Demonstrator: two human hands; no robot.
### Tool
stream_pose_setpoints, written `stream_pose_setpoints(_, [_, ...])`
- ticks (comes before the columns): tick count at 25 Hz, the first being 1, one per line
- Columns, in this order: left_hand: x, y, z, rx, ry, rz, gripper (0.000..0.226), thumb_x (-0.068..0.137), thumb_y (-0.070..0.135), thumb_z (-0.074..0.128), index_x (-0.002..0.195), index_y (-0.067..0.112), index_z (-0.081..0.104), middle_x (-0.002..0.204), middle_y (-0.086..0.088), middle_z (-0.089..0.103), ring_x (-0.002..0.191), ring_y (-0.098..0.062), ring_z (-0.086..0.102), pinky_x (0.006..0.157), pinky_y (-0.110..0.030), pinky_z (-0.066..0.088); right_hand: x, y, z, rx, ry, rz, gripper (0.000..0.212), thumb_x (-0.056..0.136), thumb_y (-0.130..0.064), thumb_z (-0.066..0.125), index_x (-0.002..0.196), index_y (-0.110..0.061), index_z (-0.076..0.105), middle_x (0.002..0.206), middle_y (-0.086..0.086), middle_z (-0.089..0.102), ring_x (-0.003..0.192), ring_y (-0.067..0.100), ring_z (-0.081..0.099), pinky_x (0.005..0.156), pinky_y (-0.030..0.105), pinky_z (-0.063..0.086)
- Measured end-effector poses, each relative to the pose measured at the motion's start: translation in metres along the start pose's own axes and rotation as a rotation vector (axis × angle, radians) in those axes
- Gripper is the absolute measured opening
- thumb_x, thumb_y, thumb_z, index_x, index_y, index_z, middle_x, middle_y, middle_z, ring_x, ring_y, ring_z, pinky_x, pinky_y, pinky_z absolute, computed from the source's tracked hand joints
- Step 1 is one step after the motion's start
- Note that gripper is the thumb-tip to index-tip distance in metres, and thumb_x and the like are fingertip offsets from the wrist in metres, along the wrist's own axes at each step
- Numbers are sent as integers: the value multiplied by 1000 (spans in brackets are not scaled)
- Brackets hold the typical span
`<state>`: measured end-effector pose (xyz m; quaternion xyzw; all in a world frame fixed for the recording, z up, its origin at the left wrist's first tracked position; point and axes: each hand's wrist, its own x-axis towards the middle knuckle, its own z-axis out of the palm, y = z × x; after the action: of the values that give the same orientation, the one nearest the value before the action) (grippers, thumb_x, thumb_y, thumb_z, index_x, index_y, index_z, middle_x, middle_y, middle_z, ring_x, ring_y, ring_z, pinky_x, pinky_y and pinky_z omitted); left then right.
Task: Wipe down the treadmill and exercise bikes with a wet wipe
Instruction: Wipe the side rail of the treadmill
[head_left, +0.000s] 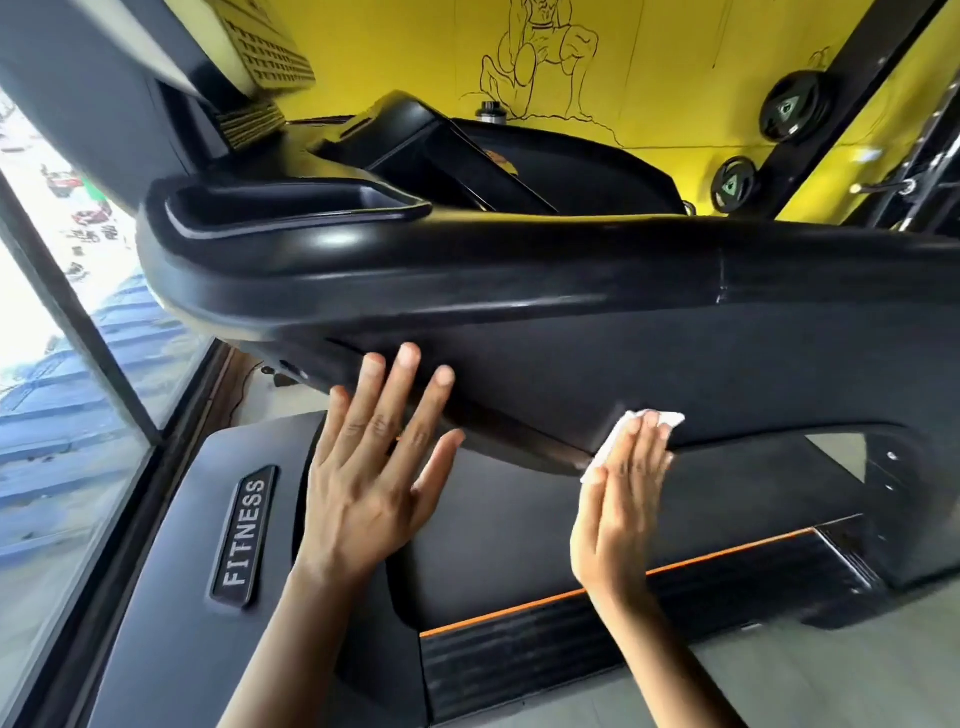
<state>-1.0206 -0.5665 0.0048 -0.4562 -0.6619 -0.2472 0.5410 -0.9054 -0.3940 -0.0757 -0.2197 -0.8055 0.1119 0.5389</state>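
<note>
A black treadmill (519, 291) fills the view, its console arm running across the middle. My right hand (621, 499) presses a white wet wipe (618, 436) flat against the lower edge of the console's underside panel, fingers straight. My left hand (369, 467) is spread open with straight fingers, its fingertips against the same black panel further left. Below the hands lie the motor cover with a FITNESS badge (244, 535) and the belt (623, 623) with an orange stripe.
A cup-holder tray (280, 202) sits on top of the console. A glass window with a dark frame (83, 332) runs along the left. A yellow wall with a line drawing and hung weight plates (792, 106) is behind. Grey floor (831, 680) lies at the lower right.
</note>
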Motion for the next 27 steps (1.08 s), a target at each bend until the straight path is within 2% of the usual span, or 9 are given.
stream_pose_setpoints(5, [4, 31, 19, -71, 9, -24, 48, 98, 26, 53, 141, 17, 35, 161, 2, 7, 147, -19, 13, 117, -36, 15, 13, 24, -4, -102, -46, -440, 49, 105, -28, 20, 153, -24, 9, 160, -10, 3, 147, 14, 6, 120, 37, 5])
stream_pose_setpoints(9, [8, 48, 30, -20, 12, -56, 50, 95, 24, 56, 141, 13, 39, 160, -5, 14, 147, -20, 14, 118, -38, 9, 41, 84, -30, 104, 137, 332, 54, 104, -37, 11, 153, -16, 4, 159, -10, -5, 148, 17, -4, 118, 27, -4])
stream_pose_setpoints(10, [9, 51, 33, -7, 21, -66, 50, 95, 24, 57, 140, 11, 40, 159, -7, 15, 147, -21, 14, 119, -39, 7, 44, 82, -31, 153, 147, 405, 54, 104, -36, 11, 153, -13, 2, 158, -8, -6, 148, 21, -5, 118, 25, -5])
stream_pose_setpoints(12, [10, 57, 39, 9, 48, -79, 51, 95, 24, 56, 140, 9, 39, 160, -4, 13, 147, -22, 14, 119, -39, 5, 42, 58, -25, 158, 77, 222, 53, 105, -34, 14, 152, -12, 0, 159, -3, -8, 148, 25, -4, 118, 30, -3])
stream_pose_setpoints(15, [11, 62, 44, 25, 79, -100, 55, 95, 23, 55, 144, 11, 35, 160, -2, 10, 147, -23, 13, 120, -38, 1, 32, 31, -12, -9, -39, -416, 51, 105, -29, 23, 153, -23, 8, 160, -9, 2, 148, 17, 5, 119, 36, 5])
stream_pose_setpoints(17, [11, 63, 46, 41, 89, -91, 60, 94, 23, 54, 148, 11, 30, 160, -3, 11, 147, -24, 14, 120, -38, 0, 48, 48, -18, -95, -12, -507, 48, 105, -29, 22, 152, -26, 14, 159, -9, 9, 147, 12, 4, 119, 34, 4])
stream_pose_setpoints(20, [11, 61, 47, 70, 91, -73, 62, 94, 23, 55, 149, 10, 28, 160, -5, 13, 147, -25, 15, 120, -38, 0, 75, 72, -34, 62, 143, 28, 48, 105, -31, 13, 151, -17, 10, 159, -8, 2, 147, 13, -6, 119, 39, -1])
stream_pose_setpoints(22, [11, 61, 47, 76, 91, -77, 61, 94, 24, 54, 149, 11, 29, 160, -5, 13, 147, -25, 15, 120, -38, 0, 80, 50, -33, 176, 152, 158, 50, 105, -30, 12, 152, -13, 4, 157, -13, -4, 147, 15, -8, 120, 40, -2])
stream_pose_setpoints(27, [11, 59, 47, 77, 91, -69, 60, 96, 26, 52, 149, 12, 28, 160, -4, 13, 147, -24, 14, 120, -38, 0, 72, 2, -20, 18, -46, -643, 48, 103, -25, 26, 151, -26, 19, 153, -7, 27, 147, 10, 8, 119, 32, 5])
